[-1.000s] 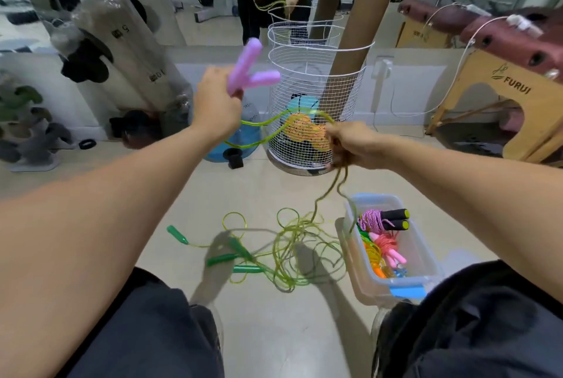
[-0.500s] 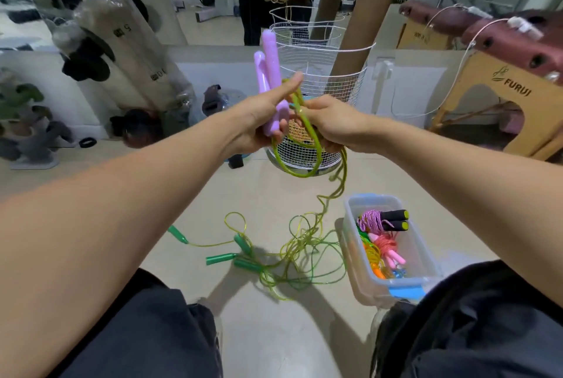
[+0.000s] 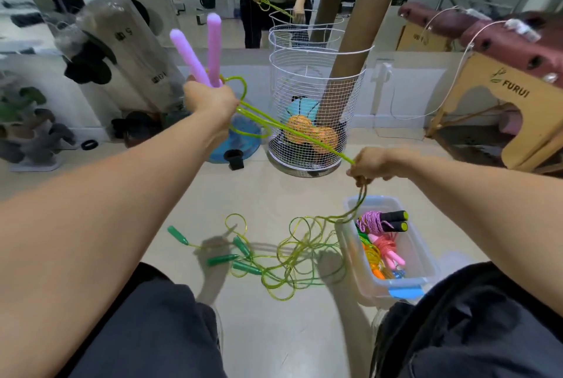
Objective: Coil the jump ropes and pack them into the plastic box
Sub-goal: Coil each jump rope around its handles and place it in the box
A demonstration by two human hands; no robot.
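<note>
Lilac handles (image 3: pixel 203 52), a yellow-green rope (image 3: pixel 292 131), green handles (image 3: pixel 234 257) and a clear plastic box (image 3: pixel 426 268) with a blue latch.

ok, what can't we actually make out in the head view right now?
- Fingers of the left hand: turned away; only its back shows around the purple handles.
- Right hand: its fingers are underneath, so how they hold the green rope is hidden.
- Plastic box: near end covered by the person's right knee.
- Rope pile on the floor: tangled, so the number of ropes is unclear.
</note>
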